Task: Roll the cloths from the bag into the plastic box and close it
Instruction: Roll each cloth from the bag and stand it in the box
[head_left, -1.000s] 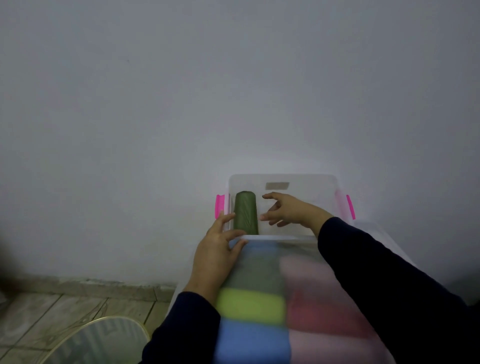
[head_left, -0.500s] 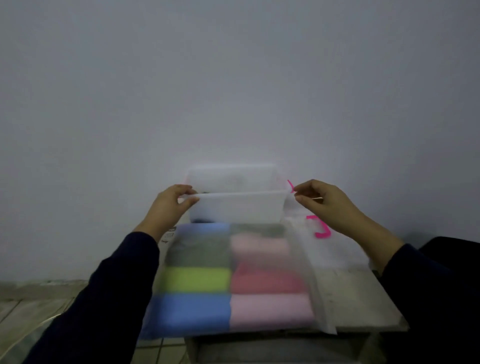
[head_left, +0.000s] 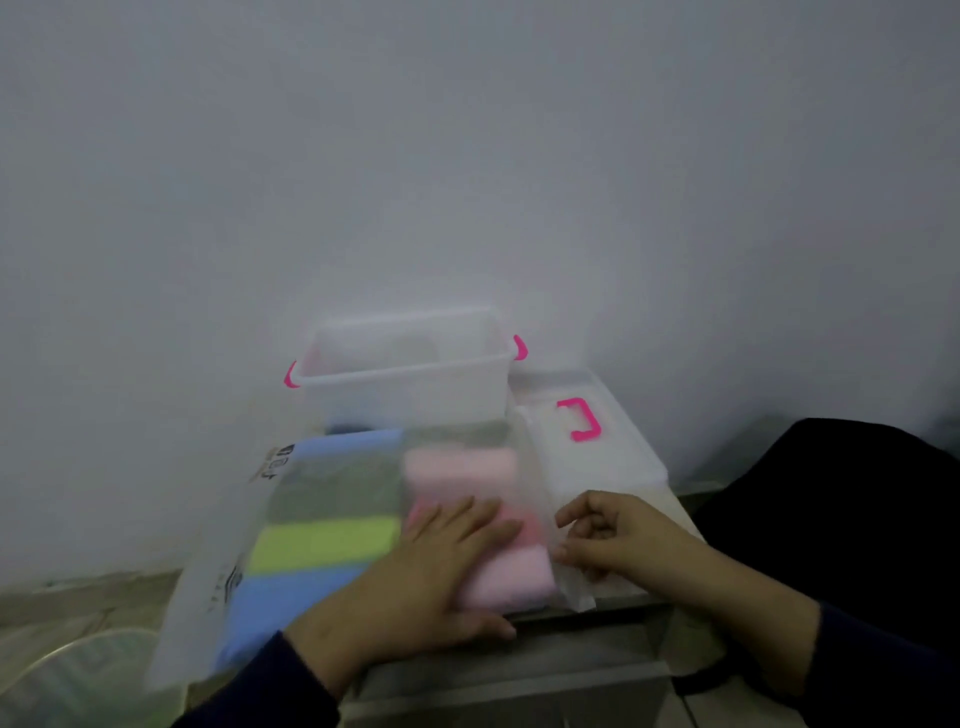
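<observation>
The bag (head_left: 322, 525), a clear plastic pack of folded cloths in 2 columns, lies on the table (head_left: 519, 670), its near end reaching the table's near edge and its left side hanging past the left edge. Blue, grey and yellow-green cloths fill the left column, pink ones the right. The left hand (head_left: 431, 577) lies flat on the pink cloths (head_left: 467, 470), fingers straight and slightly spread, thumb along the bag's near edge. The right hand (head_left: 623, 540) sits at the bag's right border, fingers curled; it appears to pinch the plastic edge, though blur leaves the grip unclear. The plastic box (head_left: 405, 374) stands open just behind the bag at the table's far edge, with pink latches on both ends. Its lid (head_left: 587, 441), with a pink handle, lies beside the box toward the far right corner.
</observation>
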